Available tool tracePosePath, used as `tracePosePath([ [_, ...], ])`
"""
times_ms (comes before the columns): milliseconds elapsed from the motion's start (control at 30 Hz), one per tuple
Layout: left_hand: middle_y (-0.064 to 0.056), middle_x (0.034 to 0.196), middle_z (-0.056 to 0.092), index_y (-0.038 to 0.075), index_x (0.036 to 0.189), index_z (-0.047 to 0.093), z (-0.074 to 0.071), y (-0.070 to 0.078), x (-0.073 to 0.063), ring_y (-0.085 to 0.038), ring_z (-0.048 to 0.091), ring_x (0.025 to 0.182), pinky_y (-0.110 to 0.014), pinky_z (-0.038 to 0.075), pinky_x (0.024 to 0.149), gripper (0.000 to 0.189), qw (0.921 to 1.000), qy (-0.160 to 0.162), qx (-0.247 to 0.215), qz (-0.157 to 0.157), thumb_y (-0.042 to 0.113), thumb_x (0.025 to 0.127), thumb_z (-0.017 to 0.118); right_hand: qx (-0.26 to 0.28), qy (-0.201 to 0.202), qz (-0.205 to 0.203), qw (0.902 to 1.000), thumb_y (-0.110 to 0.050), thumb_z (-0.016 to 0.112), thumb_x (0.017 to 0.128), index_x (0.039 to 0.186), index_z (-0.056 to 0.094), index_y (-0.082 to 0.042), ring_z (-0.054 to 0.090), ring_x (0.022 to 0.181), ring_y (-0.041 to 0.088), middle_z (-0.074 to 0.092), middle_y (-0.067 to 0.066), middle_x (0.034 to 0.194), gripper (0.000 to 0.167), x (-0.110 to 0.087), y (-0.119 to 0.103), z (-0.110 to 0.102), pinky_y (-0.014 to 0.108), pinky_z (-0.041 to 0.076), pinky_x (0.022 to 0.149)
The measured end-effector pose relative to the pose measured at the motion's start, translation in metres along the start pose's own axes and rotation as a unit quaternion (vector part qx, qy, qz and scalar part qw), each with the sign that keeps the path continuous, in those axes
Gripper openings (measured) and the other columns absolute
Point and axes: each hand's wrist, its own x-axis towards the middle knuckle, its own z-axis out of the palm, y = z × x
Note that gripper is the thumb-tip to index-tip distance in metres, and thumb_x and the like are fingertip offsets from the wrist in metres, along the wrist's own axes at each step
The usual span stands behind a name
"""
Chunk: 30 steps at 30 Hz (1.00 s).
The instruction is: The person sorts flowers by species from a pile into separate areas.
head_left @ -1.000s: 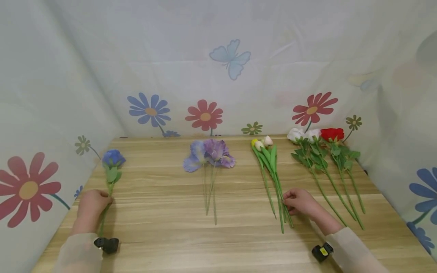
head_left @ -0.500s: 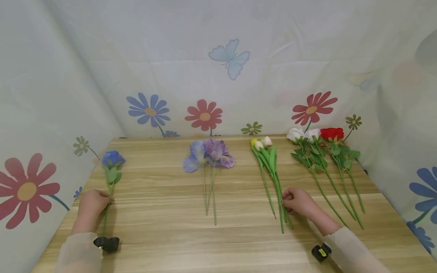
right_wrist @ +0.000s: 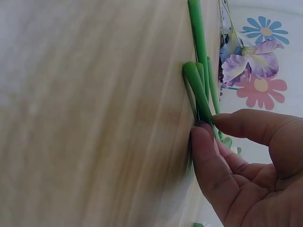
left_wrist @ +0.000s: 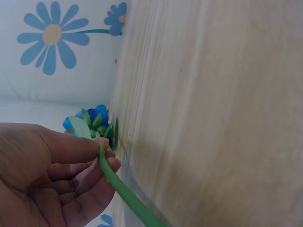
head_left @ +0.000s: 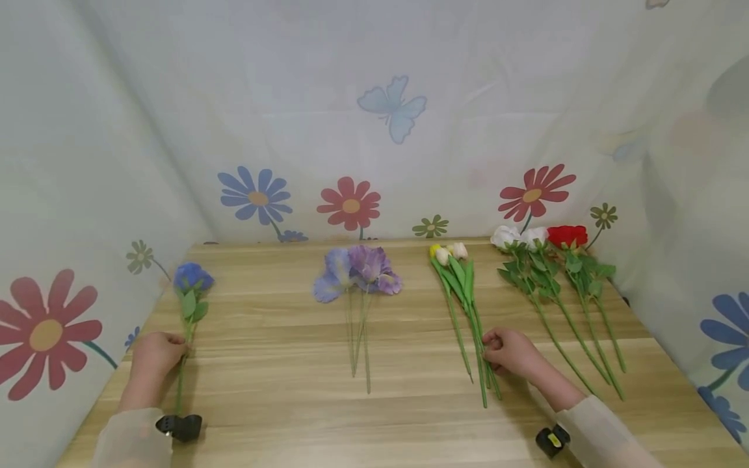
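At the left of the table, my left hand [head_left: 157,357] pinches the green stem of a blue rose [head_left: 192,277] between thumb and fingers. The left wrist view shows the stem [left_wrist: 124,191] held at the fingertips, with the bloom [left_wrist: 98,115] beyond the hand. Right of centre lies a bunch of tulips, with yellow and pale pink heads [head_left: 443,256] and long green leaves. My right hand [head_left: 510,352] holds the lower part of their stems from the right side. In the right wrist view, thumb and fingertips pinch green stems [right_wrist: 201,94] close against the table.
Blue and purple irises [head_left: 368,270] with thin stems lie at the middle of the wooden table [head_left: 263,403]. White roses [head_left: 506,237] and a red rose [head_left: 567,236] lie at the right, stems toward me. A flower-printed curtain [head_left: 292,117] surrounds the table.
My right hand has slid slightly left, bringing tulip stems closer together. My left hand keeps its pinch on the blue rose's stem. The head view has tilted up a little.
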Motion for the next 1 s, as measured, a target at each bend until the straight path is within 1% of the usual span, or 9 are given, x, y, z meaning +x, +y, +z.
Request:
tracePosePath([
  [67, -0.037, 0.104, 0.069, -0.015, 0.104, 0.069, -0.001, 0.000, 0.000, -0.057, 0.061, 0.100, -0.061, 0.051, 0.092, 0.031, 1.0000, 0.003, -0.003, 0.002, 0.012, 0.089, 0.066, -0.002, -0.001, 0.002, 1.0000, -0.002, 0.065, 0.093, 0.117, 0.059, 0.016, 0.065, 0.072, 0.016, 0.068, 0.017, 0.092, 0.031, 0.001, 0.001, 0.000, 0.033, 0.060, 0.061],
  [167, -0.033, 0.095, 0.072, -0.015, 0.105, 0.069, -0.003, 0.002, 0.000, -0.050, 0.065, 0.091, -0.052, 0.054, 0.083, 0.031, 0.9999, 0.004, -0.013, 0.005, 0.013, 0.090, 0.066, 0.000, -0.003, 0.003, 1.0000, -0.004, 0.066, 0.093, 0.118, 0.059, 0.015, 0.066, 0.073, 0.016, 0.069, 0.018, 0.093, 0.032, 0.003, 0.002, -0.001, 0.033, 0.061, 0.061],
  [300, -0.021, 0.080, 0.072, -0.017, 0.107, 0.068, -0.008, 0.008, -0.001, -0.027, 0.063, 0.075, -0.033, 0.047, 0.070, 0.033, 0.9995, -0.006, -0.032, -0.003, 0.013, 0.094, 0.065, 0.002, -0.009, 0.000, 1.0000, -0.007, 0.066, 0.093, 0.117, 0.059, 0.015, 0.067, 0.073, 0.016, 0.069, 0.017, 0.093, 0.034, 0.005, 0.006, -0.005, 0.032, 0.061, 0.061],
  [367, -0.017, 0.077, 0.072, -0.018, 0.110, 0.066, -0.010, 0.012, -0.002, -0.018, 0.062, 0.069, -0.029, 0.045, 0.067, 0.035, 0.9988, -0.020, -0.044, -0.010, 0.014, 0.096, 0.063, -0.001, -0.008, 0.000, 1.0000, -0.010, 0.067, 0.093, 0.117, 0.060, 0.014, 0.067, 0.073, 0.016, 0.069, 0.017, 0.093, 0.035, 0.007, 0.007, -0.007, 0.031, 0.060, 0.062],
  [467, -0.020, 0.082, 0.073, -0.020, 0.119, 0.061, -0.013, 0.019, -0.004, -0.009, 0.061, 0.065, -0.024, 0.048, 0.063, 0.040, 0.9968, -0.039, -0.068, -0.016, 0.015, 0.099, 0.059, -0.012, -0.001, -0.007, 0.9999, -0.013, 0.064, 0.096, 0.120, 0.059, 0.014, 0.066, 0.074, 0.016, 0.069, 0.018, 0.094, 0.037, 0.008, 0.005, -0.011, 0.031, 0.059, 0.062],
  [567, -0.028, 0.094, 0.073, -0.021, 0.126, 0.056, -0.014, 0.027, -0.006, -0.006, 0.063, 0.065, -0.026, 0.054, 0.061, 0.046, 0.9948, -0.052, -0.087, -0.010, 0.018, 0.102, 0.057, 0.002, 0.009, -0.009, 0.9999, -0.014, 0.060, 0.100, 0.127, 0.057, 0.014, 0.068, 0.079, 0.019, 0.068, 0.022, 0.103, 0.039, 0.009, -0.002, -0.014, 0.033, 0.060, 0.066],
  [767, -0.035, 0.111, 0.071, -0.019, 0.130, 0.056, -0.007, 0.052, -0.015, -0.007, 0.066, 0.067, -0.035, 0.063, 0.068, 0.047, 0.9915, -0.037, -0.123, 0.018, 0.019, 0.103, 0.057, 0.038, 0.020, -0.042, 0.9982, -0.014, 0.054, 0.105, 0.136, 0.049, 0.015, 0.067, 0.098, 0.027, 0.061, 0.028, 0.119, 0.042, 0.013, -0.016, -0.014, 0.039, 0.063, 0.078],
  [900, -0.036, 0.120, 0.068, -0.017, 0.131, 0.057, 0.000, 0.073, -0.021, -0.009, 0.071, 0.070, -0.037, 0.064, 0.072, 0.046, 0.9888, -0.030, -0.141, 0.037, 0.019, 0.103, 0.058, 0.045, 0.040, -0.057, 0.9966, -0.015, 0.056, 0.105, 0.133, 0.052, 0.012, 0.067, 0.101, 0.031, 0.063, 0.026, 0.117, 0.040, 0.018, -0.031, -0.007, 0.041, 0.063, 0.081],
  [1000, -0.037, 0.125, 0.065, -0.017, 0.133, 0.057, 0.002, 0.089, -0.025, -0.009, 0.072, 0.073, -0.035, 0.065, 0.073, 0.047, 0.9862, -0.031, -0.156, 0.047, 0.020, 0.103, 0.058, 0.063, 0.041, -0.065, 0.9951, -0.013, 0.056, 0.104, 0.131, 0.054, 0.011, 0.067, 0.100, 0.032, 0.065, 0.024, 0.114, 0.037, 0.021, -0.045, 0.000, 0.041, 0.062, 0.082],
])
